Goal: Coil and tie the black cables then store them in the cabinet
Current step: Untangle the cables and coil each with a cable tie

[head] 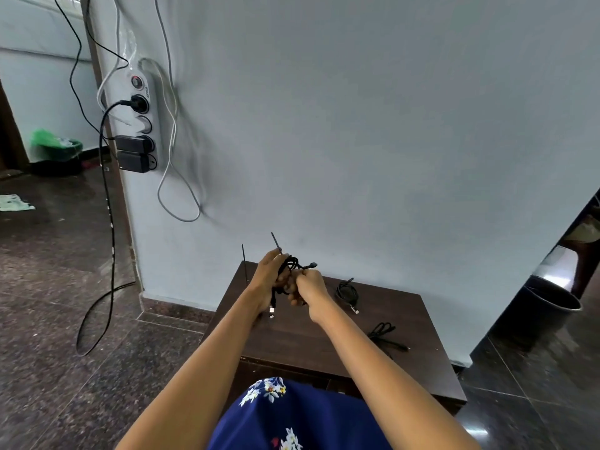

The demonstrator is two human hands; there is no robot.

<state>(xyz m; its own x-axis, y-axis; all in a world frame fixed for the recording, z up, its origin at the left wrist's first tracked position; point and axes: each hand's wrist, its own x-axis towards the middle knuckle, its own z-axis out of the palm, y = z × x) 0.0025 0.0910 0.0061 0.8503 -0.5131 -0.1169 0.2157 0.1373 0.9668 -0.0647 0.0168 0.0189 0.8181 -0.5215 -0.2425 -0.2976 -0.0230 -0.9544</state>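
Both hands, left [269,274] and right [310,287], grip the floppy, light cable bundle [290,266]; I'd pinch mid-coil, zip tie [276,243] at 12 o'clock.

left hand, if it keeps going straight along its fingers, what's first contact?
Probably the wall. The left hand, gripping the black cable bundle, points up and away over the cabinet; nothing else shows in that line, though depth is unclear.

Coil [290,267]: mostly hidden between both hands.
Tie [276,241]: lower end hidden behind the left hand [268,275].
Right hand [310,288]: fingertips out of sight.
Bin [552,302]: partly behind the wall corner.
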